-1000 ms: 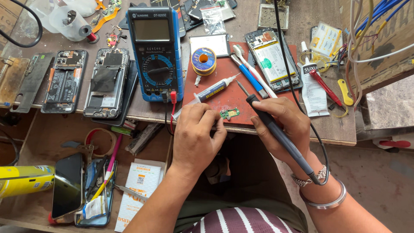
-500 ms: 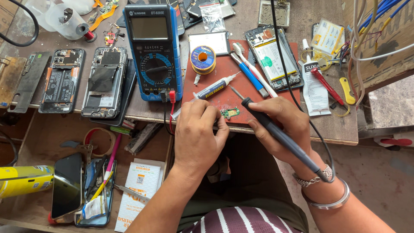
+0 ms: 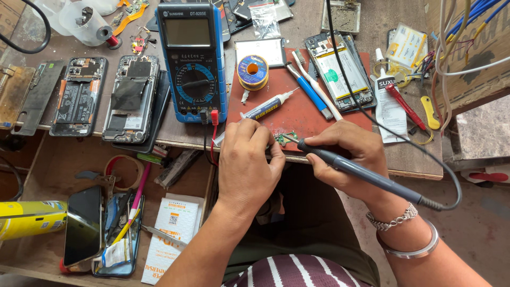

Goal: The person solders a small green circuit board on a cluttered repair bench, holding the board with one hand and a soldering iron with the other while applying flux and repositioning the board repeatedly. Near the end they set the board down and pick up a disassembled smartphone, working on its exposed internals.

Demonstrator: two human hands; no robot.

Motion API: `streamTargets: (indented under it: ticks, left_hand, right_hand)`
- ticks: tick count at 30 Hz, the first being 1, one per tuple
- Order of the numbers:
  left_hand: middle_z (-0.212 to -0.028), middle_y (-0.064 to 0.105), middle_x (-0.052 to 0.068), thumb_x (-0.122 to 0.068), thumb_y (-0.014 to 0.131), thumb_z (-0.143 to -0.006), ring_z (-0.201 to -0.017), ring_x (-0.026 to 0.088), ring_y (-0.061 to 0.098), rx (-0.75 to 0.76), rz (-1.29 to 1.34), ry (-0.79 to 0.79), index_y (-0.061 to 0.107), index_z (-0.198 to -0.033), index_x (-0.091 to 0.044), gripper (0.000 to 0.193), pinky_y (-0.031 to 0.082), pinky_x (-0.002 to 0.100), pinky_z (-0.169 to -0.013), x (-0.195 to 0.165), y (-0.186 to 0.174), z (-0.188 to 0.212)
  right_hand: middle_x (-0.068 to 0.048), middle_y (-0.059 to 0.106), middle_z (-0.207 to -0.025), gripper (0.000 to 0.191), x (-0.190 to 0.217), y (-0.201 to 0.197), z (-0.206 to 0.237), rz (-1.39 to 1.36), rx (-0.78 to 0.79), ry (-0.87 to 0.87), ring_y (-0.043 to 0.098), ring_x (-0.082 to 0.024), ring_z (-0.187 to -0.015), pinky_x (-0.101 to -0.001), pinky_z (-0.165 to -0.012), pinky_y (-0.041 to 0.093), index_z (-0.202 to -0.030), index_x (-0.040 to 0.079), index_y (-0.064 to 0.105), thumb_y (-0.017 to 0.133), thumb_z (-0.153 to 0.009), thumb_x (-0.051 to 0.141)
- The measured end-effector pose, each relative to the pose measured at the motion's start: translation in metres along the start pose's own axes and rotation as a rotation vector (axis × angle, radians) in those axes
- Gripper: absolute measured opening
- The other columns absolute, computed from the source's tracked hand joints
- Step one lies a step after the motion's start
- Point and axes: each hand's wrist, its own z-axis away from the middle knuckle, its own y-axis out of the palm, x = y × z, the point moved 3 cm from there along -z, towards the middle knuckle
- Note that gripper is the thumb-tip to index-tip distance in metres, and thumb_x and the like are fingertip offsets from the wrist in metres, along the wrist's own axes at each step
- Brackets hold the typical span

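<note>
Open drawer holds a phone — pens, leaflet.

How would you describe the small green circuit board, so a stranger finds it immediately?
Start at the red mat right of the blue multimeter. At its near edge, between both hands, lies the small green circuit board; unlike neighbouring pens and syringe, it is tiny, flat and green.

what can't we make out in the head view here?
- Small green circuit board: mostly hidden behind the left hand; parts too small to tell.
- Soldering iron tip: whether it touches the board is too fine to tell.
- Left hand's fingertips: curled under, their grip is hidden.
- Yellow can: cut off by the left edge.
</note>
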Motion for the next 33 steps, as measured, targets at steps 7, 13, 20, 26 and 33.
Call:
streamTargets:
  ticks: [7,13,20,26,33]
  left_hand:
    - [-0.094,0.060,0.011,-0.007,0.075,-0.078,-0.093,0.033,0.056,0.001,-0.011,-0.001,0.062,-0.082,-0.003,0.013,0.049,0.046,-0.083,0.0002,0.0007,0.0018]
    - [-0.095,0.060,0.011,-0.007,0.074,-0.078,-0.093,0.033,0.056,-0.002,-0.015,-0.002,0.062,-0.082,-0.003,0.013,0.049,0.046,-0.083,-0.0002,0.0002,0.0019]
    - [-0.094,0.061,0.011,-0.006,0.074,-0.080,-0.093,0.033,0.057,-0.003,-0.015,-0.009,0.063,-0.083,-0.004,0.011,0.049,0.046,-0.082,0.0001,0.0008,0.0026]
    - [-0.095,0.061,0.011,-0.006,0.074,-0.080,-0.094,0.033,0.057,-0.016,-0.009,-0.005,0.063,-0.084,-0.003,0.011,0.049,0.046,-0.084,0.0011,0.0015,0.0033]
    - [-0.096,0.061,0.011,-0.006,0.074,-0.081,-0.094,0.033,0.057,-0.015,-0.003,-0.002,0.064,-0.086,-0.003,0.011,0.049,0.046,-0.084,0.0027,0.0017,0.0050]
  right_hand:
    - [-0.008,0.071,-0.084,0.026,0.0017,0.0020,-0.0016,0.046,0.012,-0.071,0.069,-0.016,-0.075,-0.0265,-0.068,0.053,-0.100,0.003,0.075,0.080,-0.074,0.001]
    - [-0.008,0.071,-0.084,0.026,0.0025,0.0020,-0.0024,0.060,0.020,-0.065,0.068,-0.015,-0.072,-0.0256,-0.064,0.052,-0.099,0.003,0.075,0.080,-0.074,0.002]
    - [-0.007,0.071,-0.083,0.025,0.0030,0.0025,-0.0030,0.068,0.025,-0.065,0.067,-0.015,-0.072,-0.0257,-0.064,0.052,-0.099,0.003,0.075,0.080,-0.074,0.002]
    - [-0.008,0.071,-0.084,0.024,0.0040,0.0031,-0.0045,0.055,0.028,-0.032,0.068,-0.016,-0.073,-0.0259,-0.065,0.052,-0.097,0.003,0.076,0.080,-0.073,0.002]
    - [-0.009,0.072,-0.084,0.024,0.0063,0.0030,-0.0051,0.067,0.039,-0.012,0.069,-0.016,-0.074,-0.0261,-0.066,0.053,-0.096,0.002,0.076,0.080,-0.072,0.004]
